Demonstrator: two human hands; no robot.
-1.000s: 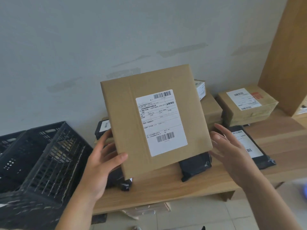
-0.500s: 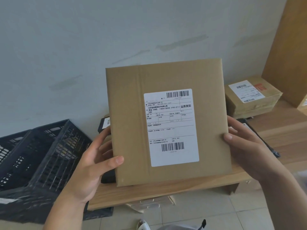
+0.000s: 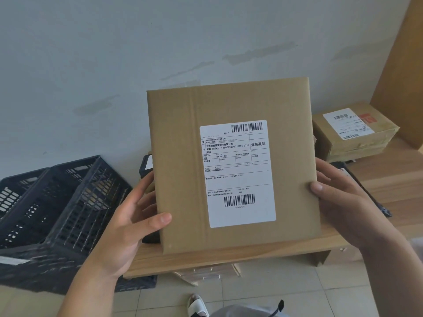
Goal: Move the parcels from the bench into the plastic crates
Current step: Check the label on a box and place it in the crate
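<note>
Both hands, the left hand (image 3: pixel 128 216) and right hand (image 3: pixel 341 197), grasp the flat brown parcel (image 3: pixel 231 165) by its side edges, lifted above the table (image 3: pixel 389 186) with its label facing up, apparently for reading before crating.

Wooden bench (image 3: pixel 386 186): taped cardboard parcel (image 3: pixel 357 138) far right; black bag (image 3: pixel 146 164), probably parcel, left.

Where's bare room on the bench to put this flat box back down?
Bare bench shows right of the right hand, in front of the taped carton. Behind the held flat box, by the left hand, black bags crowd it.
</note>
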